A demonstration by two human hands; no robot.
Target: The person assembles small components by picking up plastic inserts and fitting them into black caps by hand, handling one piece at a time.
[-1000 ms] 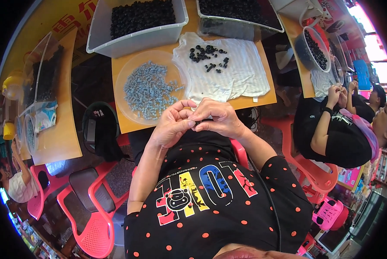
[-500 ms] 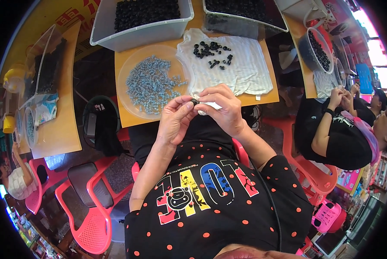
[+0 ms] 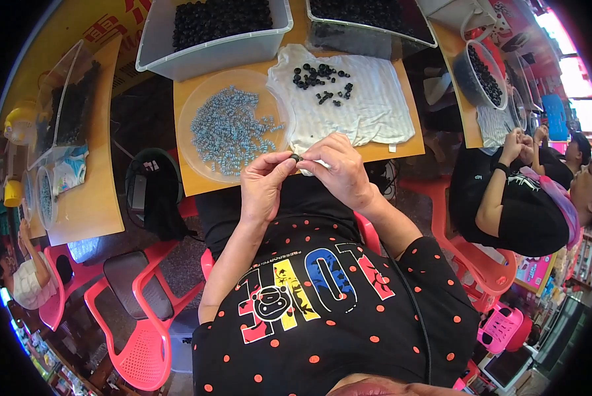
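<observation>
Near table (image 3: 411,148) edge | left hand (image 3: 263,188), right hand (image 3: 341,173) | fingertips pinching 1 dark piece (image 3: 296,158)

At left, a red chair (image 3: 140,356) stood near a wooden side table (image 3: 101,204), with a yellow cup (image 3: 13,193) farther out; a yellow banner (image 3: 101,26) showed behind. At right, a person in black (image 3: 514,214) sat near another red chair (image 3: 497,272)
</observation>
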